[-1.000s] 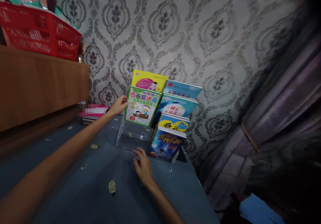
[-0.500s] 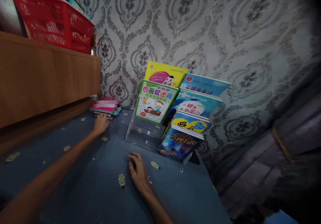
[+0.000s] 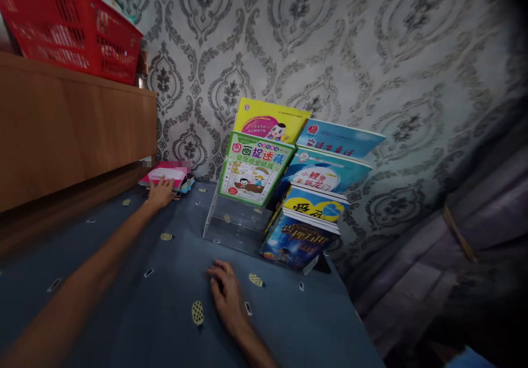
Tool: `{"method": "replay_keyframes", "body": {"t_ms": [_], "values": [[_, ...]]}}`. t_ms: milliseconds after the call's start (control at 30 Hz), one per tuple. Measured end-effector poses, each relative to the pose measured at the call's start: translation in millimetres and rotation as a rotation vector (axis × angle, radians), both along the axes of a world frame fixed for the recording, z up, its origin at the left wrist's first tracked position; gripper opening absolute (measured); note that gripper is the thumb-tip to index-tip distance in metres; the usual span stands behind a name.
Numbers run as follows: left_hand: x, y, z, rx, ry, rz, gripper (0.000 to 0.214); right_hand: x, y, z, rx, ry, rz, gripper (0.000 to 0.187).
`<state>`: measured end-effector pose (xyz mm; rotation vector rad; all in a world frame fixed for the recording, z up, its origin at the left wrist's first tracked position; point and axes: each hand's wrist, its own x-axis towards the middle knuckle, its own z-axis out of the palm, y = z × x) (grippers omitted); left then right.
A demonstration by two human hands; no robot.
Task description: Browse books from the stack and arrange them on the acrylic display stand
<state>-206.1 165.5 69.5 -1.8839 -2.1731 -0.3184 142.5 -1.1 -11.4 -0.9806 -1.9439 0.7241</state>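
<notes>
At the far left of the table, my left hand (image 3: 161, 192) reaches to a small stack of books (image 3: 186, 185). Its fingers lie spread on the front part of the pink book (image 3: 173, 171) on top; whether any finger is under a cover I cannot tell. My right hand (image 3: 226, 292) rests on the tablecloth, loosely curled with fingers apart, holding nothing. Beyond it stands a clear tiered book rack (image 3: 235, 234). On its left side are a green book (image 3: 256, 170) and a yellow book (image 3: 270, 116); on its right, blue books (image 3: 299, 241) and a blue-yellow book (image 3: 317, 206).
A wooden cabinet (image 3: 78, 131) borders the table on the left, with a red plastic basket (image 3: 74, 32) on top. Patterned wallpaper (image 3: 231, 43) covers the wall behind. The dark blue tablecloth (image 3: 165, 313) ends at the right, near a purplish curtain (image 3: 412, 280).
My left hand has moved from the stack's front edge onto the pink top book. The right hand stays about where it was. The view has shifted slightly.
</notes>
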Motion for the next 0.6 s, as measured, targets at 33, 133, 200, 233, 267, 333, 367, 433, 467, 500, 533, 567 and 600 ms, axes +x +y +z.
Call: {"method": "replay_keyframes", "body": {"t_ms": [33, 133, 200, 233, 267, 333, 367, 433, 467, 500, 533, 567, 600], "values": [[-2, -1, 1.8, -0.006, 0.016, -0.008, 0.066, 0, 0, 0.3, -0.006, -0.009, 0.002, 0.029], [-9, -5, 8.5, -0.009, 0.066, -0.035, 0.062, -1, -1, 0.0, -0.022, -0.027, -0.003, 0.029], [-15, -7, 12.4, -0.01, 0.098, -0.058, 0.053, -2, -1, -1.3, -0.016, -0.021, -0.01, 0.029], [-17, -8, 13.8, -0.012, 0.107, -0.074, 0.047, -3, -1, -2.1, -0.007, -0.016, -0.013, 0.029], [-20, -8, 14.8, -0.016, 0.112, -0.093, 0.042, -3, -1, -2.8, 0.003, -0.009, -0.015, 0.029], [-24, -7, 16.2, -0.021, 0.111, -0.135, 0.036, -4, -1, -3.5, 0.021, 0.0, -0.02, 0.029], [-27, -6, 16.9, -0.022, 0.109, -0.153, 0.035, -4, -1, -3.3, 0.024, 0.002, -0.02, 0.029], [-31, -4, 19.0, -0.017, 0.101, -0.177, 0.033, -5, -1, -1.7, 0.025, 0.001, -0.019, 0.028], [-33, -2, 20.7, -0.009, 0.093, -0.181, 0.032, -5, -2, -0.5, 0.025, 0.0, -0.017, 0.028], [-35, 0, 22.7, 0.001, 0.084, -0.18, 0.032, -5, -2, 0.8, 0.024, -0.002, -0.015, 0.028], [-37, 1, 24.9, 0.01, 0.077, -0.176, 0.033, -5, -2, 2.0, 0.023, -0.005, -0.013, 0.028], [-39, 2, 27.2, 0.021, 0.072, -0.171, 0.034, -5, -2, 2.9, 0.023, -0.007, -0.011, 0.029], [-40, 2, 29.1, 0.032, 0.07, -0.165, 0.037, -5, -2, 3.6, 0.023, -0.01, -0.009, 0.029]]}}
